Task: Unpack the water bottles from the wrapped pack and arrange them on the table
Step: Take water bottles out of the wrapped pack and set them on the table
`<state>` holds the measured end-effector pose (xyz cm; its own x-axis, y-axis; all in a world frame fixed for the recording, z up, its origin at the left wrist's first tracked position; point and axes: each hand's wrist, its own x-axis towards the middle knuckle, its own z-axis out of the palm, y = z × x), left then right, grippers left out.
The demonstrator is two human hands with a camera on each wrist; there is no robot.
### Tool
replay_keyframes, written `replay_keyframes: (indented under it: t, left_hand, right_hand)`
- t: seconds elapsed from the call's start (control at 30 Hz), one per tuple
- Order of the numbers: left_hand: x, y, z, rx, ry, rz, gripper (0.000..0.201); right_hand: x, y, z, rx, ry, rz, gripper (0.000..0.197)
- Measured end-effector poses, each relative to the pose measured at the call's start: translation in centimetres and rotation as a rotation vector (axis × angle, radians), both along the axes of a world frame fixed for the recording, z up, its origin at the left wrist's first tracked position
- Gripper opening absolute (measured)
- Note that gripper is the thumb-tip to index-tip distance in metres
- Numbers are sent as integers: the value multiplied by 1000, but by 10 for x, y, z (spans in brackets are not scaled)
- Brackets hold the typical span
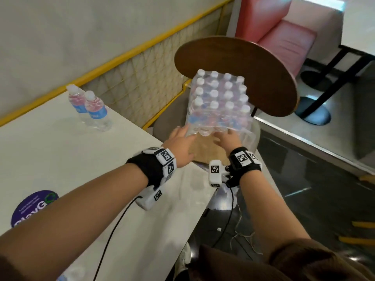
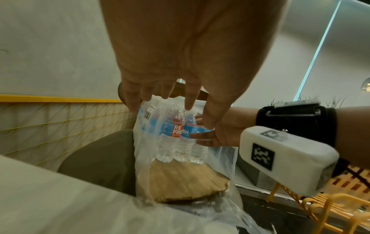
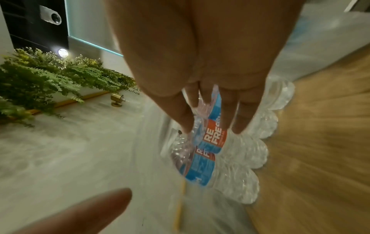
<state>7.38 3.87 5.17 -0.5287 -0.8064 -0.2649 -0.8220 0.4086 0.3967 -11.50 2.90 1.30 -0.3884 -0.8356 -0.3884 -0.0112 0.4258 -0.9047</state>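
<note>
Both hands are reaching to the wrapped pack (image 1: 218, 104) (standing on a chair (image 1: 239, 69)). The left hand (image 1: 179, 144) is touching its near-left corner with straight fingers. The right hand (image 1: 228, 139), fingers extended, is touching the near bottles.

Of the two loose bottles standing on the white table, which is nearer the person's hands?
The right-hand clear plastic bottle with the blue label; the other clear bottle stands behind it, closer to the wall.

2 loose bottles (image 1: 89, 110), 1 wrapped pack (image 1: 219, 104), 2 hands (image 1: 180, 141).

The blue-and-red labels on the clear plastic water bottles (image 2: 173, 134) read "REFRESH"; a round purple sticker (image 1: 33, 207) showed partly legible letters "layG".
</note>
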Motion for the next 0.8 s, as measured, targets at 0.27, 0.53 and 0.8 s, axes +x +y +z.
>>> replay_keyframes:
  t: [0.27,0.53,0.8]
  left_hand:
    - [-26,-35,-11,55,-24,-17,73]
    - [-30,-37,-31,159,146,94,93]
    - [-49,-27,-39,291,162,126,58]
  right_hand:
    - [-34,-37,9,333,194,38,51]
    - [-28,-9,-4,-11,497,138,34]
    - [-5,17,-3,-89,345,509,26]
